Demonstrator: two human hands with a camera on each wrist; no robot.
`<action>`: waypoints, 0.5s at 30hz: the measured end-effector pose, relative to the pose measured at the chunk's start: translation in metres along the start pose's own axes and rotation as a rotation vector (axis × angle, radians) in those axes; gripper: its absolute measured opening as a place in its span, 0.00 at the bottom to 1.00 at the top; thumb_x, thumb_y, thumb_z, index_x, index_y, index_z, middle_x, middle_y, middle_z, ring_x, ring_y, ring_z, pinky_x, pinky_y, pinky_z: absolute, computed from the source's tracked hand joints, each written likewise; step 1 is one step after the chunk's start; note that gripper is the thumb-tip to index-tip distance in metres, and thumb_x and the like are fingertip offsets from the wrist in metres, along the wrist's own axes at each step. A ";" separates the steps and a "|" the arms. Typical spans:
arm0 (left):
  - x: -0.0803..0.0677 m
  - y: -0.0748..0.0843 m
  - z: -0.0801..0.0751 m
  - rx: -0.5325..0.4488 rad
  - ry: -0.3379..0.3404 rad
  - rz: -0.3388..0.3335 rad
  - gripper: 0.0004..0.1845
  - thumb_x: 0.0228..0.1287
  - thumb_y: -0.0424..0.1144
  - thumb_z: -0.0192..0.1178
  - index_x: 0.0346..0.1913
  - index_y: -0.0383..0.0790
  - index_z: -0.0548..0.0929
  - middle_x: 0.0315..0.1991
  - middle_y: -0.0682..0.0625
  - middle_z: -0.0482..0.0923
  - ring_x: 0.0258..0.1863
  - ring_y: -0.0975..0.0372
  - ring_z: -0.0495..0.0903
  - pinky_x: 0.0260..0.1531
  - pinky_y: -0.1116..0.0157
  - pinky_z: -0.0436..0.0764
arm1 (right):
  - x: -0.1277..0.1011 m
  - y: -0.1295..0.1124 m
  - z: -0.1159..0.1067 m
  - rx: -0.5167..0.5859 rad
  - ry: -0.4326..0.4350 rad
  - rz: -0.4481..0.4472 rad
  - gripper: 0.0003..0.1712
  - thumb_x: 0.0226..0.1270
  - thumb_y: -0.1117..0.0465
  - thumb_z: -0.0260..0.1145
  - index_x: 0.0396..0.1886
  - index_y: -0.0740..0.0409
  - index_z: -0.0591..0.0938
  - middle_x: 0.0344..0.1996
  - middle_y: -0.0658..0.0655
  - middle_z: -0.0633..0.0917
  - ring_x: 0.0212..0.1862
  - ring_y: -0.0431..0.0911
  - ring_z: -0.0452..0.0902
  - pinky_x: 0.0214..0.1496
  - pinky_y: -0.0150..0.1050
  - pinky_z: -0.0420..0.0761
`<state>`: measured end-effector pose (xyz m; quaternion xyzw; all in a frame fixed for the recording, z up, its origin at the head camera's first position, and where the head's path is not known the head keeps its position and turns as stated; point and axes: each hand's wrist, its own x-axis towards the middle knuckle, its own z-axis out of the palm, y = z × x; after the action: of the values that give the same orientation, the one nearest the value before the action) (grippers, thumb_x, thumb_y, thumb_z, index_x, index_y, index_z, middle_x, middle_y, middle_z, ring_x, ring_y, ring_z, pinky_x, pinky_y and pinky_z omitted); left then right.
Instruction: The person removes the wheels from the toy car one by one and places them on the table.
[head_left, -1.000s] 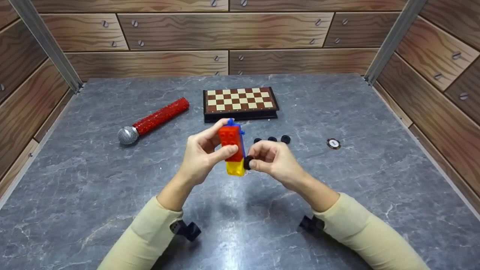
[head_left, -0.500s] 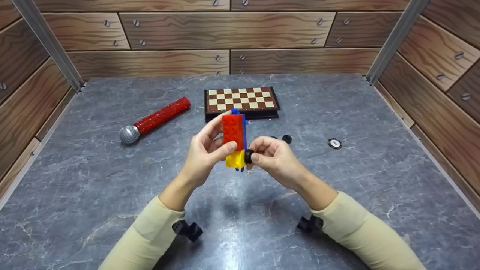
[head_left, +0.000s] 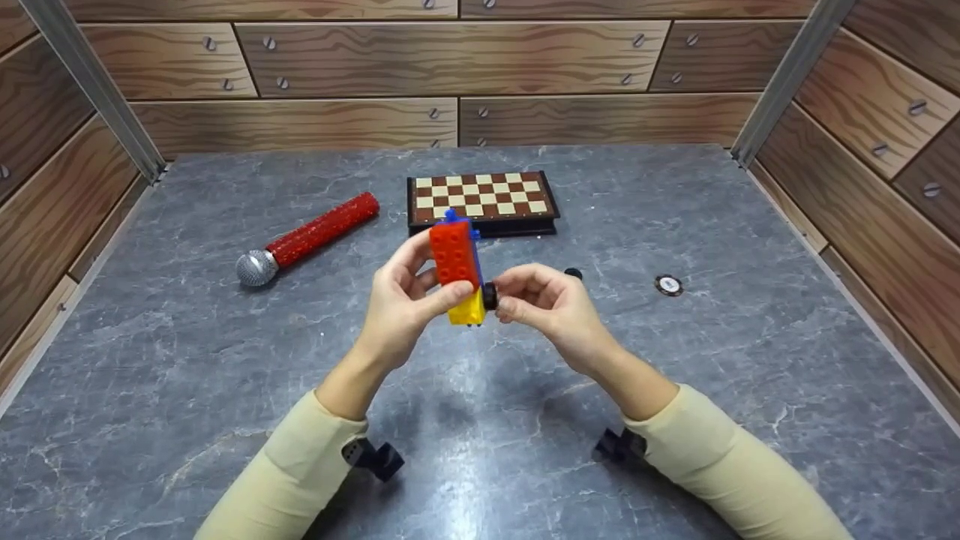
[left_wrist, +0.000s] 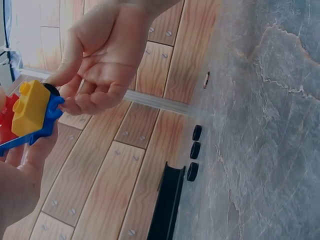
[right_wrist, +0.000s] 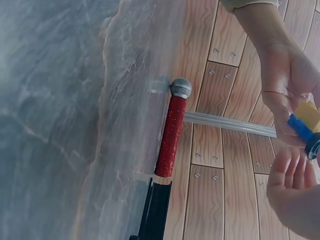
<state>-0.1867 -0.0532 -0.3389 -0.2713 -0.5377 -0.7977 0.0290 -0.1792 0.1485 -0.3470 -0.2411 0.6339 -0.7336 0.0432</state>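
Note:
My left hand [head_left: 401,307] holds a toy car built of blocks above the table, thumb across its front. The car has a studded red brick [head_left: 453,253] above a yellow brick [head_left: 466,308], both on a blue chassis [left_wrist: 45,122] with small pegs. Against the side of the yellow end sits a black toy wheel [head_left: 490,296]. My right hand [head_left: 551,311] pinches at this wheel with thumb and forefinger, the other fingers curled. In the right wrist view the wheel [right_wrist: 313,145] shows beside the blue chassis, close over the right fingertips.
Three loose black wheels [left_wrist: 195,150] lie on the table; the head view shows only one, behind the right hand. Further back lies a folded chessboard [head_left: 484,199]. A red glittery microphone [head_left: 307,240] is on the left, a poker chip [head_left: 668,285] on the right.
Both hands have lifted the toy car slightly, and its top now leans left. The right hand has risen with the wheel and covers more of the loose wheels.

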 end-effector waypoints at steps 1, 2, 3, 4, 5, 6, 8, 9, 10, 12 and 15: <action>0.000 0.000 0.000 -0.003 0.009 0.005 0.35 0.51 0.30 0.69 0.62 0.29 0.66 0.49 0.36 0.72 0.41 0.45 0.78 0.38 0.58 0.81 | -0.001 0.000 0.000 -0.025 0.005 -0.010 0.15 0.57 0.70 0.67 0.44 0.69 0.77 0.36 0.61 0.81 0.35 0.48 0.79 0.41 0.40 0.80; 0.000 0.000 0.000 0.000 0.015 0.013 0.35 0.50 0.29 0.69 0.61 0.29 0.66 0.49 0.37 0.72 0.41 0.45 0.78 0.38 0.58 0.81 | -0.001 -0.001 0.001 -0.051 0.011 -0.018 0.17 0.56 0.70 0.68 0.45 0.70 0.77 0.36 0.61 0.81 0.36 0.49 0.79 0.42 0.40 0.80; 0.000 0.000 0.000 0.006 0.021 0.019 0.35 0.50 0.29 0.69 0.61 0.29 0.66 0.49 0.37 0.73 0.40 0.45 0.78 0.38 0.59 0.81 | -0.002 -0.002 0.002 -0.076 0.016 -0.025 0.18 0.55 0.70 0.68 0.46 0.71 0.76 0.36 0.61 0.81 0.36 0.49 0.78 0.42 0.40 0.80; 0.001 0.000 0.000 0.013 0.026 0.026 0.35 0.49 0.28 0.70 0.61 0.30 0.66 0.49 0.37 0.73 0.40 0.46 0.78 0.38 0.59 0.81 | -0.002 -0.003 0.003 -0.103 0.022 -0.034 0.19 0.55 0.70 0.69 0.46 0.71 0.76 0.36 0.61 0.81 0.37 0.49 0.78 0.42 0.40 0.80; 0.001 0.000 0.001 0.023 0.031 0.033 0.35 0.49 0.28 0.70 0.61 0.30 0.67 0.48 0.37 0.73 0.39 0.46 0.78 0.38 0.60 0.81 | -0.002 -0.003 0.005 -0.128 0.029 -0.041 0.19 0.55 0.70 0.69 0.47 0.71 0.76 0.36 0.61 0.81 0.37 0.50 0.78 0.43 0.40 0.80; 0.001 0.000 0.001 0.032 0.036 0.039 0.36 0.48 0.28 0.70 0.61 0.30 0.67 0.48 0.37 0.74 0.39 0.46 0.78 0.39 0.60 0.80 | -0.002 -0.003 0.006 -0.150 0.036 -0.046 0.19 0.55 0.70 0.69 0.47 0.70 0.76 0.36 0.61 0.81 0.37 0.50 0.78 0.42 0.40 0.80; 0.001 -0.001 0.001 0.055 0.046 0.045 0.37 0.47 0.28 0.71 0.62 0.31 0.67 0.48 0.38 0.74 0.38 0.46 0.78 0.39 0.61 0.80 | -0.001 -0.003 0.009 -0.180 0.050 -0.047 0.18 0.56 0.69 0.69 0.46 0.70 0.76 0.36 0.61 0.81 0.37 0.51 0.78 0.42 0.40 0.80; 0.001 -0.001 0.001 0.066 0.050 0.046 0.37 0.47 0.28 0.71 0.62 0.32 0.66 0.47 0.38 0.75 0.38 0.46 0.78 0.39 0.61 0.80 | -0.001 -0.003 0.010 -0.188 0.057 -0.045 0.18 0.56 0.69 0.69 0.46 0.70 0.76 0.36 0.61 0.81 0.37 0.51 0.78 0.42 0.40 0.80; 0.001 -0.001 0.001 0.079 0.054 0.047 0.38 0.47 0.28 0.71 0.63 0.33 0.66 0.47 0.38 0.75 0.38 0.46 0.78 0.39 0.61 0.80 | -0.001 -0.003 0.011 -0.197 0.063 -0.043 0.18 0.56 0.68 0.69 0.46 0.69 0.76 0.36 0.61 0.81 0.37 0.51 0.78 0.41 0.40 0.80; 0.001 -0.001 0.002 0.103 0.060 0.054 0.38 0.48 0.29 0.71 0.64 0.35 0.66 0.47 0.39 0.76 0.38 0.46 0.78 0.40 0.61 0.80 | -0.001 -0.002 0.013 -0.204 0.073 -0.036 0.18 0.56 0.68 0.69 0.45 0.69 0.77 0.35 0.61 0.81 0.36 0.51 0.78 0.40 0.40 0.80; 0.001 -0.002 0.002 0.125 0.063 0.086 0.39 0.48 0.28 0.70 0.65 0.36 0.65 0.46 0.38 0.76 0.38 0.46 0.78 0.41 0.59 0.79 | 0.000 -0.001 0.014 -0.204 0.086 -0.032 0.18 0.55 0.68 0.70 0.45 0.68 0.77 0.34 0.61 0.81 0.36 0.51 0.78 0.40 0.40 0.79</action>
<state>-0.1879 -0.0505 -0.3395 -0.2665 -0.5733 -0.7687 0.0971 -0.1734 0.1357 -0.3446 -0.2225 0.7027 -0.6755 -0.0204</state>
